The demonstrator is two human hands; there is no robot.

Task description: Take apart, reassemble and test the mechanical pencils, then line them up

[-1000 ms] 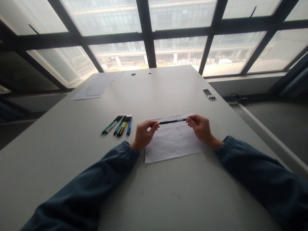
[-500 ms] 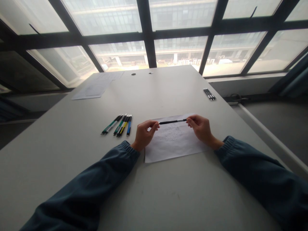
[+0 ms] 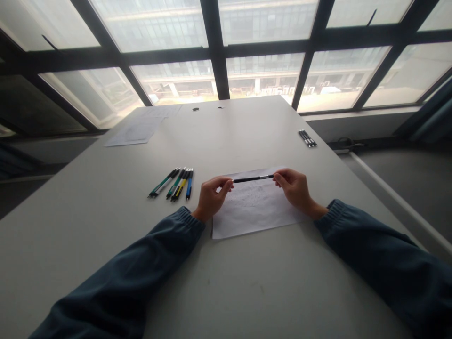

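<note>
A thin black pen (image 3: 253,178) is held level between both my hands, just above a white sheet of paper (image 3: 254,209) with faint scribbles. My left hand (image 3: 211,197) pinches the pen's left end with curled fingers. My right hand (image 3: 294,187) pinches its right end, near a silver band. Both wrists rest close to the paper on the grey table (image 3: 106,207).
Several coloured pens (image 3: 174,183) lie in a row left of my left hand. A few black pens (image 3: 307,138) lie near the table's right edge. More paper sheets (image 3: 136,129) sit at the far left corner. Large windows stand beyond the table.
</note>
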